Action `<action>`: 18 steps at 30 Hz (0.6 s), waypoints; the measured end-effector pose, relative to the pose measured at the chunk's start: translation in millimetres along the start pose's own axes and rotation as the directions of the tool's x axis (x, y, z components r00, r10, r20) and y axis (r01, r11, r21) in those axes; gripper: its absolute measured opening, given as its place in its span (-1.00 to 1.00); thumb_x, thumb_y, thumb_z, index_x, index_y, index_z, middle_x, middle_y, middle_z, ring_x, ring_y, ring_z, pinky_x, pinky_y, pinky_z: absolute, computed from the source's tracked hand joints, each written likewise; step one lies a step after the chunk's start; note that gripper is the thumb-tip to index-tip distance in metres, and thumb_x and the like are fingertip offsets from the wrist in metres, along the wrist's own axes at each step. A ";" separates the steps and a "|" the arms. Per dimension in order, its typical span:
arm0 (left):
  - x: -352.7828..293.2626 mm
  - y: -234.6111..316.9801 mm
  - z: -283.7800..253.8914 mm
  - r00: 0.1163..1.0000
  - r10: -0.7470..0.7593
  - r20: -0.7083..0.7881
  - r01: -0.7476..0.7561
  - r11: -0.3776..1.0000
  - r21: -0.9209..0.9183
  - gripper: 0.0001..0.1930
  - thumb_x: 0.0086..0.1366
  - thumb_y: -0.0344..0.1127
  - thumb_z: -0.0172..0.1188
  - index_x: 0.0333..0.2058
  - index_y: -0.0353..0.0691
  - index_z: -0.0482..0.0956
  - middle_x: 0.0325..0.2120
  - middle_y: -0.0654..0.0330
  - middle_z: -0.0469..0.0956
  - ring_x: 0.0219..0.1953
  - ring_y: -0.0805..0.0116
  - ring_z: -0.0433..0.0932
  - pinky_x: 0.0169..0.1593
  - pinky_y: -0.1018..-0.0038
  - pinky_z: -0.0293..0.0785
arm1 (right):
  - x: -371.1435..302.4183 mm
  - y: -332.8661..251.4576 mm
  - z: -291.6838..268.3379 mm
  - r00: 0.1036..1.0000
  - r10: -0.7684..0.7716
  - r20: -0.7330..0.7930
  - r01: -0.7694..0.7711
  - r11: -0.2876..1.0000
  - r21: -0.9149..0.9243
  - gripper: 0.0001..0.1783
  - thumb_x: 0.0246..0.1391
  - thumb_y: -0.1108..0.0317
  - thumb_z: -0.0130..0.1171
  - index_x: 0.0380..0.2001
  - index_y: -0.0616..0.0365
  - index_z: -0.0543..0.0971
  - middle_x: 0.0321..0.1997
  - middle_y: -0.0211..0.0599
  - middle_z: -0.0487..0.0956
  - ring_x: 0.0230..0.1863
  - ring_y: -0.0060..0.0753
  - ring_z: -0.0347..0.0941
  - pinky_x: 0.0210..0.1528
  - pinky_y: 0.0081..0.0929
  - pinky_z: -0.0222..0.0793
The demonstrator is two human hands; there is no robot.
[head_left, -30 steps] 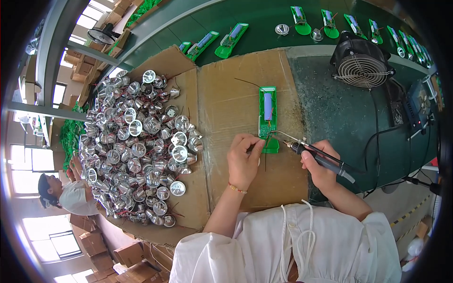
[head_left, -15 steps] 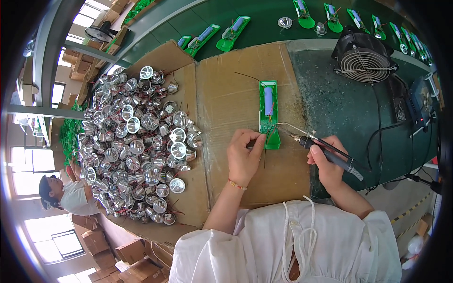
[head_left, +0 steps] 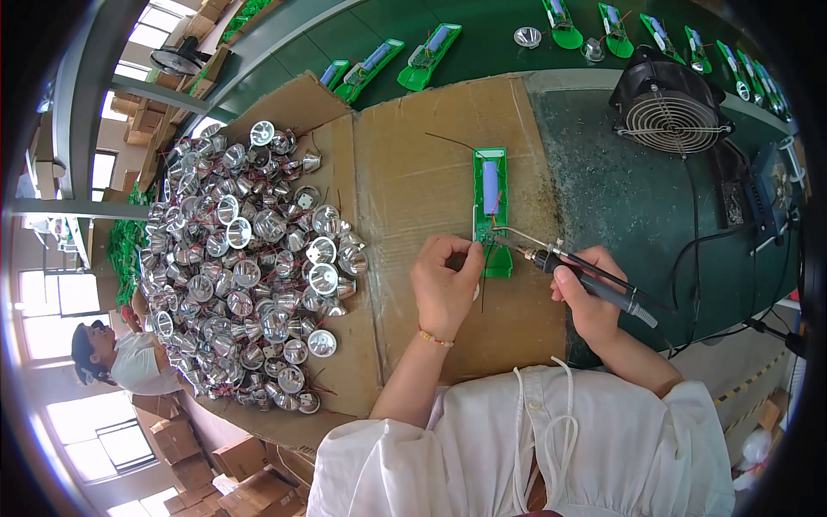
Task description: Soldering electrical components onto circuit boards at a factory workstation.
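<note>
A long green plastic housing [head_left: 499, 269] lies on the cardboard sheet, with a blue-violet cylindrical battery [head_left: 490, 187] in its upper half. Below the battery are a small circuit board and fine wires. My left hand [head_left: 446, 284] is closed at the housing's left edge, thumb and forefinger pinching what looks like a thin black wire [head_left: 483, 293]. My right hand [head_left: 594, 293] grips a soldering iron [head_left: 603, 288] with a thin bent metal tube fixed alongside. The iron's tip points left at the circuit board; whether it touches is too small to tell.
A big heap of shiny reflector cups [head_left: 250, 267] with red wires fills the cardboard [head_left: 413, 327] on the left. A black fan [head_left: 672, 108] stands at the back right, beside a blue soldering station [head_left: 775, 185]. Green housings [head_left: 431, 57] line the far bench. Another person [head_left: 129, 358] is at far left.
The soldering iron and my right hand have shifted slightly left, bringing the tip nearer the circuit board. My left hand keeps its pinch almost in place.
</note>
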State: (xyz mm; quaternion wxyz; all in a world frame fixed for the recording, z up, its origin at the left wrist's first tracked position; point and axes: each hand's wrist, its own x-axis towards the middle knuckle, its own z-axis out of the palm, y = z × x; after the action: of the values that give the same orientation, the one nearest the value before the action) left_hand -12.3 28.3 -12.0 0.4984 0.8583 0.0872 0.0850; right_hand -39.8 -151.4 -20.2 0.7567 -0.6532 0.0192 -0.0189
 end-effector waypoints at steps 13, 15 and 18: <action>-2.9 -3.4 7.1 0.998 0.015 -0.066 -0.011 0.998 0.059 -0.86 0.02 -0.41 0.21 -0.61 -0.33 0.46 -0.61 0.13 0.41 -0.62 0.38 0.41 -0.52 0.52 0.31 | 3.4 1.0 2.1 1.000 0.012 -0.007 -0.012 1.000 -0.017 -0.89 -0.03 0.48 0.09 -0.49 0.25 0.36 -0.65 -0.29 0.46 -0.67 -0.62 0.35 -0.61 -0.69 0.30; -2.8 -3.1 7.4 0.998 0.003 -0.062 0.001 0.998 0.061 -0.86 0.02 -0.41 0.21 -0.61 -0.33 0.46 -0.61 0.13 0.41 -0.62 0.37 0.41 -0.52 0.51 0.31 | 2.5 -1.0 3.6 0.999 0.040 -0.031 -0.040 0.999 0.006 -0.89 -0.03 0.48 0.09 -0.49 0.25 0.36 -0.65 -0.29 0.46 -0.68 -0.62 0.35 -0.62 -0.69 0.31; -1.7 -1.4 6.8 0.998 0.033 -0.063 -0.027 0.995 0.092 -0.85 0.02 -0.40 0.21 -0.61 -0.33 0.46 -0.62 0.13 0.41 -0.62 0.36 0.41 -0.52 0.51 0.32 | -2.0 -6.2 3.2 0.999 0.044 -0.030 -0.041 0.995 0.090 -0.85 -0.05 0.47 0.13 -0.46 0.28 0.37 -0.60 -0.26 0.48 -0.61 -0.61 0.41 -0.58 -0.67 0.36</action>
State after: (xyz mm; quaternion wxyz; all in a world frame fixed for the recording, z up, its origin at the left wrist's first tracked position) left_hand -12.5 22.8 -16.6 0.4546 0.8781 0.0941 0.1158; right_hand -41.6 -149.1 -13.6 0.7849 -0.6179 0.0444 -0.0139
